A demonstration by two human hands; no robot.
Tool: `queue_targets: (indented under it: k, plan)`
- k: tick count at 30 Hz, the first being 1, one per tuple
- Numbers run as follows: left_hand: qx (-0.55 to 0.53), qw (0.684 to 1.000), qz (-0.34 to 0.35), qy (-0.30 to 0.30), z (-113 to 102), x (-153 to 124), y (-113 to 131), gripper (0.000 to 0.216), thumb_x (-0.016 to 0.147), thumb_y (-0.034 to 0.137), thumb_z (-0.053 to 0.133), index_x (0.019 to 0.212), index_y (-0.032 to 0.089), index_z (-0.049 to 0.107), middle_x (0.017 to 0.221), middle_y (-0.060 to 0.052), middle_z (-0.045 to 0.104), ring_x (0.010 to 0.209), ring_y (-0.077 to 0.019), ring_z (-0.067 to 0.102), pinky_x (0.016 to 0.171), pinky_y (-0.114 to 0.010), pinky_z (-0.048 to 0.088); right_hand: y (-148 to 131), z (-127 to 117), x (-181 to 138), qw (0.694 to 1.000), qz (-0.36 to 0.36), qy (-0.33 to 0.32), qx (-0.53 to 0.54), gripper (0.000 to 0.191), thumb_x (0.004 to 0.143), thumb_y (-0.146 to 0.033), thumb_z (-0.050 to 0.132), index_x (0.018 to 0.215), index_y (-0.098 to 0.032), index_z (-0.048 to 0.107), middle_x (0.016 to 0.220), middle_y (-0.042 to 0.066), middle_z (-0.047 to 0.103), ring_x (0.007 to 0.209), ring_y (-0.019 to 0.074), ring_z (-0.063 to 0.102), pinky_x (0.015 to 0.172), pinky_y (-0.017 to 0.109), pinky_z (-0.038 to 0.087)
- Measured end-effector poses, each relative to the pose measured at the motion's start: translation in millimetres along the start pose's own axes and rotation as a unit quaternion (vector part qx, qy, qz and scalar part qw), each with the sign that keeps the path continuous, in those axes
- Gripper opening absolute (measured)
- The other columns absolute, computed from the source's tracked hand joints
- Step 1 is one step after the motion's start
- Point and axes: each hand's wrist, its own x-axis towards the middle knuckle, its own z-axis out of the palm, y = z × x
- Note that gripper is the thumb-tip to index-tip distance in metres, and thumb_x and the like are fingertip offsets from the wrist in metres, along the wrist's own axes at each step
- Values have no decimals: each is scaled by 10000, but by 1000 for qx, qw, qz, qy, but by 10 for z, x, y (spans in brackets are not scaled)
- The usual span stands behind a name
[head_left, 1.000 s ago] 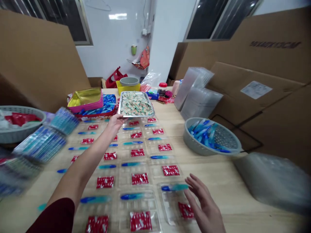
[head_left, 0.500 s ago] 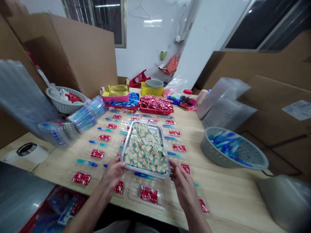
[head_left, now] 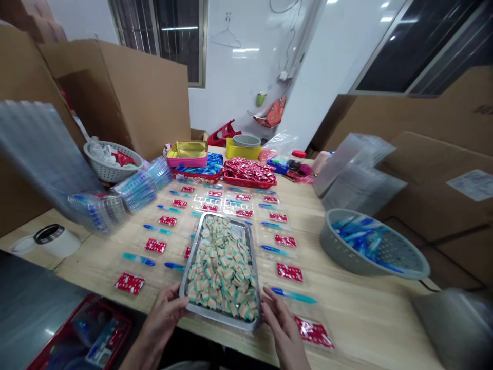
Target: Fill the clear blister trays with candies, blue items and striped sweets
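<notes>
A metal tray (head_left: 189, 267) heaped with small striped candies sits near the front edge of the wooden table (head_left: 358, 313). My left hand (head_left: 164, 313) grips its near left corner and my right hand (head_left: 283, 329) holds its near right corner. Beneath and around the tray lie rows of clear plastic packs, each with a red sachet (head_left: 288, 271) and a blue toothbrush (head_left: 293, 295).
A grey basket (head_left: 404, 267) of blue items stands at right. A red tray of red sachets (head_left: 248, 170), a pink-and-yellow tin (head_left: 187, 153) and a white basket (head_left: 111, 162) are farther back. Stacked clear packs (head_left: 115, 198) lie at left. Cardboard boxes surround the table.
The candy tray came from the far end of the table toward me, now held by both hands at the front edge. The camera has pulled back.
</notes>
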Motion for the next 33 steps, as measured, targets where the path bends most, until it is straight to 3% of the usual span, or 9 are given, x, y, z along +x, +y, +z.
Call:
queue_targets:
  k: [5, 9, 14, 16, 18, 20, 22, 27, 33]
  plan:
    - [132, 990, -42, 2, -36, -41, 138, 383, 611, 357, 770, 895, 115, 686, 784, -69, 707, 714, -198, 647, 648, -289, 526, 15, 22, -4, 998, -21, -15, -54, 540, 740, -548, 642, 1167, -222, 591, 1051, 97, 693, 1008, 267, 632, 806, 346, 535]
    - [228, 972, -43, 26, -131, -19, 102, 451, 654, 496, 713, 888, 121, 624, 649, -7, 639, 569, -143, 609, 536, -242, 506, 67, 8, 13, 990, -43, -49, -123, 528, 784, -542, 578, 1177, -190, 555, 1096, 124, 672, 948, 245, 648, 770, 328, 540]
    - [321, 945, -31, 50, -221, 26, -23, 481, 677, 569, 620, 906, 154, 541, 527, 58, 525, 429, -143, 561, 406, -224, 425, 93, -27, 40, 950, -109, -30, -290, 454, 814, -516, 522, 1101, -171, 589, 1029, 132, 684, 767, 235, 656, 644, 333, 537]
    - [407, 911, -8, 57, -237, 25, -20, 449, 721, 551, 564, 950, 166, 538, 518, 58, 517, 403, -153, 542, 385, -228, 378, 32, -26, 54, 923, -162, 1, -350, 394, 826, -487, 516, 1051, -178, 612, 1002, 125, 679, 771, 238, 643, 671, 350, 528]
    - [525, 845, 52, 88, -219, 17, 29, 351, 759, 491, 545, 930, 185, 564, 525, 43, 530, 445, -164, 549, 437, -241, 369, -79, 10, 71, 900, -212, 14, -380, 320, 844, -448, 508, 995, -192, 627, 970, 112, 665, 818, 242, 627, 693, 349, 516]
    - [620, 763, 134, 128, -148, 18, 95, 233, 791, 420, 540, 861, 203, 588, 580, 12, 565, 549, -179, 576, 530, -260, 381, -215, 88, 91, 890, -241, -19, -386, 247, 868, -390, 496, 964, -201, 623, 929, 95, 648, 835, 232, 612, 709, 334, 504]
    - [661, 711, 202, 131, -27, 43, 143, 177, 824, 368, 519, 822, 207, 593, 693, -21, 598, 657, -193, 589, 609, -280, 395, -335, 198, 113, 885, -254, -65, -384, 179, 883, -325, 488, 936, -205, 610, 900, 79, 630, 845, 220, 599, 735, 323, 492]
    - [651, 701, 290, 40, 345, 207, 90, 109, 847, 259, 506, 823, 189, 586, 858, -59, 591, 854, -222, 564, 745, -324, 439, -415, 443, 177, 855, -289, -78, -422, 83, 837, -213, 532, 904, -211, 582, 896, 66, 597, 863, 224, 556, 761, 325, 461]
    - [664, 675, 320, 11, 573, 361, -56, 99, 803, 150, 520, 884, 168, 573, 918, -79, 562, 911, -250, 515, 799, -382, 448, -382, 507, 239, 806, -325, -58, -492, 66, 778, -134, 531, 791, -194, 555, 804, 62, 563, 797, 221, 522, 710, 311, 425]
